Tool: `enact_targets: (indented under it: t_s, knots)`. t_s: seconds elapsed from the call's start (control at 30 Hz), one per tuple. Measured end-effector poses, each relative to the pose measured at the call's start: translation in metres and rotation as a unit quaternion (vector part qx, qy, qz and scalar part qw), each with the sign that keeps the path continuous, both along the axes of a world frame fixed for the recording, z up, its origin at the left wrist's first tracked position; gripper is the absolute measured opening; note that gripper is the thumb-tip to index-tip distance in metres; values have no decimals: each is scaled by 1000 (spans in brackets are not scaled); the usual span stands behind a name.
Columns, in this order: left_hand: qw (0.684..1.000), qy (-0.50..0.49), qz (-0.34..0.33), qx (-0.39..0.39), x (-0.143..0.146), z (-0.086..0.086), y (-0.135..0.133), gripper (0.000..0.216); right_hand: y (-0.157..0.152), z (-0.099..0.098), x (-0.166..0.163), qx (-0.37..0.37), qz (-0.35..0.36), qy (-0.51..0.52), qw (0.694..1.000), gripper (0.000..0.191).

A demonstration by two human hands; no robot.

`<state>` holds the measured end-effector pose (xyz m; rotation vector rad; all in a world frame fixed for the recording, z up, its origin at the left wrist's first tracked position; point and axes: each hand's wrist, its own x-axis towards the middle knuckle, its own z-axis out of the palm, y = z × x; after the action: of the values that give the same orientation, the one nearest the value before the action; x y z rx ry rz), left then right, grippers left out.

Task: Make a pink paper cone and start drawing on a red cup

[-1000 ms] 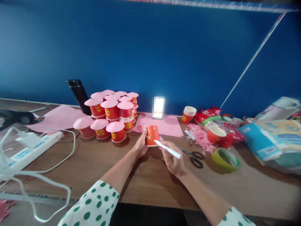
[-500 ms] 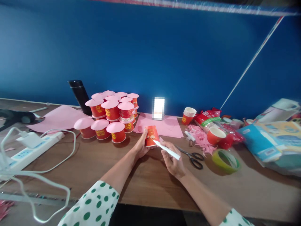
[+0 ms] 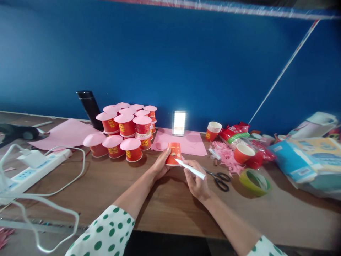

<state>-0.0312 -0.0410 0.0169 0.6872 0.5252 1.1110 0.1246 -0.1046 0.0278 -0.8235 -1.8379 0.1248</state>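
A red paper cup (image 3: 174, 153) with printed gold designs is upside down, rim toward the table, in the grip of my left hand (image 3: 161, 164). My right hand (image 3: 196, 181) is closed round a white pen-like stick (image 3: 192, 169), which looks like a glue pen or marker. Its pointed tip lies close to the cup's lower rim; whether it touches I cannot tell. Behind the cup are pink paper sheets (image 3: 193, 142). Left of my hands, red cups topped with pink paper cones (image 3: 130, 145) stand in stacked rows.
Black scissors (image 3: 221, 181) and a roll of yellow-green tape (image 3: 255, 182) lie to the right. Beyond them are pink paper scraps (image 3: 226, 156), stacked cups (image 3: 213, 131) and a blue-yellow package (image 3: 301, 161). A power strip (image 3: 39, 170) with white cables and a black bottle (image 3: 90, 108) are left.
The cup has turned slightly in my left hand, so its printed pattern has shifted and it stands straighter. The pen-like stick stays near its rim.
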Motion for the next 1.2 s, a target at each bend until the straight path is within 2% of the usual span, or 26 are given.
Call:
enact_targets:
  t_s: [0.23, 0.47, 0.83, 1.2]
  knots:
    - [1000, 8, 28, -1, 6, -9, 6, 52, -1, 4, 1, 12, -2, -24, 1000, 19]
    - [998, 36, 42, 40, 8, -12, 6, 49, 2, 0, 2, 26, -5, -46, 999, 20]
    - [994, 69, 65, 57, 9, -16, 7, 48, 4, -3, 1, 33, -23, -59, 997, 19]
    - [986, 123, 74, 86, 9, -19, 8, 57, 5, -4, 1, 37, -29, -56, 997, 19]
